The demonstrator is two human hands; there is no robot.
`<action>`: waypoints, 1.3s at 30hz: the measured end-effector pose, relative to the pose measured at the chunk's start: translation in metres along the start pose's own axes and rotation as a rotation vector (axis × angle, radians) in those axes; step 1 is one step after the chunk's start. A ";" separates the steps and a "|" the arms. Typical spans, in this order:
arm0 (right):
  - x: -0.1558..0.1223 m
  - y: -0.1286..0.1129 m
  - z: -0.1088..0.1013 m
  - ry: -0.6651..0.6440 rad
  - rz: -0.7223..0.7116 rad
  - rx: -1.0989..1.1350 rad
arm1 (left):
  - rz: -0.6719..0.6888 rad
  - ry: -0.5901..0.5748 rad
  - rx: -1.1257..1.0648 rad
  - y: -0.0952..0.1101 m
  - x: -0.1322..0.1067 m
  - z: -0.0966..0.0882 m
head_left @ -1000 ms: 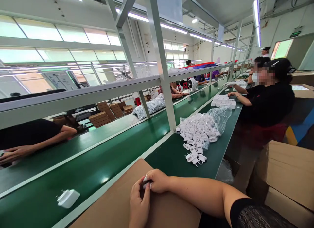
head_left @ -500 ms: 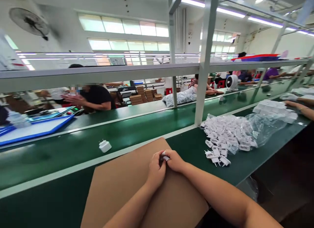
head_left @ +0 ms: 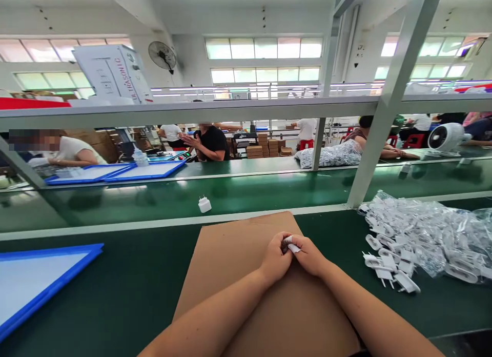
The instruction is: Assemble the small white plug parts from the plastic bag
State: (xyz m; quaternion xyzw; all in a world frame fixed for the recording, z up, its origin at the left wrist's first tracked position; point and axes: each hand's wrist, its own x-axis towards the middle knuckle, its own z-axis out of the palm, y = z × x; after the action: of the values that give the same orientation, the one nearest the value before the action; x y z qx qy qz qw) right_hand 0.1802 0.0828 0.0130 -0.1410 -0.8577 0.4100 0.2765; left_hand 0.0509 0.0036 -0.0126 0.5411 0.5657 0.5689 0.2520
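Since earlier frame, our view swung left; blue-rimmed white tray (head_left: 23, 280) now enters lower left. Mid-frame, small white piece (head_left: 294, 248) lies where left hand (head_left: 275, 259) meets right hand (head_left: 308, 257); fingers curled in, whether gripping or merely wearing it we cannot tell. If held, loose pinch could drop it onto flat brown cardboard sheet (head_left: 234, 254). Upper left, grey-white box (head_left: 109, 75): red lettering, apparently "ULTRASONIC".
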 end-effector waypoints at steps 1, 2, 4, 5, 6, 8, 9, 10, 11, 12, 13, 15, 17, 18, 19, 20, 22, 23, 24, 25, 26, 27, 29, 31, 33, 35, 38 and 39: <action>0.000 -0.002 -0.001 -0.017 -0.009 0.015 | -0.013 0.005 -0.019 0.001 0.000 0.000; 0.000 -0.004 -0.002 -0.028 -0.012 0.026 | -0.021 0.009 -0.034 0.002 0.000 0.000; -0.001 -0.006 -0.002 -0.041 0.000 0.026 | -0.030 0.014 -0.057 0.002 0.000 0.000; -0.001 -0.006 -0.001 -0.043 0.010 0.019 | -0.034 0.015 -0.064 0.002 0.000 0.000; -0.001 -0.007 0.000 -0.042 0.017 0.012 | -0.039 0.014 -0.069 0.002 0.000 -0.001; -0.002 -0.006 0.001 -0.037 0.026 -0.005 | -0.047 0.009 -0.070 0.001 0.000 -0.001; -0.002 -0.006 0.002 -0.029 0.028 -0.016 | -0.047 0.003 -0.070 0.001 -0.001 -0.001; -0.003 -0.006 0.002 -0.019 0.031 -0.028 | -0.045 -0.008 -0.067 0.001 -0.001 -0.001; -0.003 -0.005 0.002 -0.009 0.037 -0.040 | -0.042 -0.019 -0.061 0.001 -0.001 -0.002; -0.003 -0.005 0.002 -0.002 0.046 -0.050 | -0.040 -0.029 -0.053 0.001 -0.001 -0.002; -0.003 -0.004 0.002 0.004 0.059 -0.059 | -0.039 -0.039 -0.044 0.001 -0.002 -0.003; -0.003 -0.002 0.003 0.009 0.092 -0.074 | -0.044 -0.055 -0.029 0.001 -0.002 -0.004; -0.002 -0.001 0.003 0.010 0.123 -0.084 | -0.047 -0.070 -0.025 0.001 -0.002 -0.004; -0.002 0.000 0.004 0.010 0.133 -0.084 | -0.046 -0.079 -0.026 0.001 -0.003 -0.004; -0.002 0.001 0.004 0.012 0.143 -0.083 | -0.045 -0.086 -0.027 0.001 -0.003 -0.005; -0.002 0.002 0.005 0.013 0.153 -0.083 | -0.044 -0.090 -0.029 0.001 -0.004 -0.005; -0.002 0.002 0.006 0.007 0.189 -0.079 | -0.050 -0.100 -0.034 0.001 -0.005 -0.004; -0.002 0.002 0.006 -0.003 0.219 -0.075 | -0.058 -0.105 -0.036 0.001 -0.005 -0.004; -0.002 0.002 0.006 -0.017 0.252 -0.071 | -0.065 -0.111 -0.035 0.002 -0.005 -0.004; -0.003 0.002 0.005 -0.032 0.283 -0.069 | -0.070 -0.116 -0.030 0.002 -0.006 -0.004; -0.003 0.001 0.005 -0.043 0.308 -0.069 | -0.072 -0.120 -0.020 0.002 -0.006 -0.004; -0.003 0.000 0.005 -0.049 0.323 -0.071 | -0.072 -0.123 -0.009 0.003 -0.006 -0.005; -0.003 -0.002 0.005 -0.048 0.330 -0.080 | -0.070 -0.128 0.008 0.003 -0.007 -0.005; -0.003 -0.003 0.005 -0.046 0.332 -0.086 | -0.085 -0.133 0.012 0.003 -0.007 -0.005; -0.003 -0.004 0.005 -0.043 0.347 -0.092 | -0.104 -0.133 0.010 0.003 -0.007 -0.005; -0.003 -0.004 0.005 -0.035 0.370 -0.095 | -0.113 -0.138 0.013 0.003 -0.007 -0.005; -0.003 -0.003 0.006 -0.023 0.393 -0.095 | -0.108 -0.143 0.030 0.003 -0.007 -0.005; -0.003 -0.003 0.006 -0.020 0.398 -0.093 | -0.104 -0.140 0.038 0.003 -0.007 -0.005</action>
State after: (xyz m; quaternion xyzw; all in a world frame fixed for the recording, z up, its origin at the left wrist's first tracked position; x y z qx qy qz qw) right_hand 0.1789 0.0762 0.0115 -0.3162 -0.8336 0.4179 0.1746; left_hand 0.0491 -0.0052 -0.0110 0.5542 0.5848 0.5051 0.3095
